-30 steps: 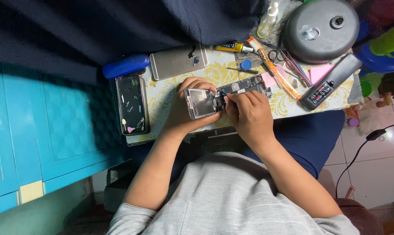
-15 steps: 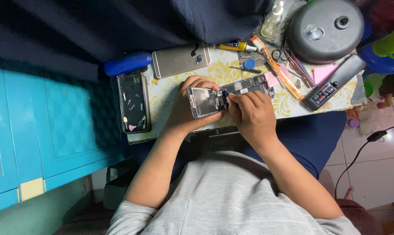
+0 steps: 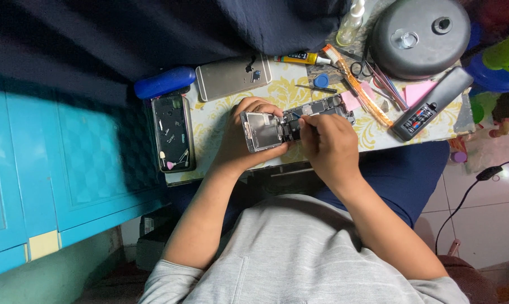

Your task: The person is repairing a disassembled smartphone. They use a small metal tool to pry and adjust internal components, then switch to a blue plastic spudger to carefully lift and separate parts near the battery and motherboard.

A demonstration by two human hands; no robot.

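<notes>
An opened phone [image 3: 291,125], its metal shield and dark circuit parts laid bare, is being gripped at its near end by the left hand [image 3: 249,135] over the tabletop [image 3: 221,121]. The right hand [image 3: 327,143] is being pinched shut on a thin tool [image 3: 305,123], whose tip is being hidden among the parts. A detached screen [image 3: 173,132], a silver back cover [image 3: 233,77] and a grey round lid [image 3: 417,35] are lying on the patterned cloth beside turquoise cabinet doors [image 3: 69,163].
</notes>
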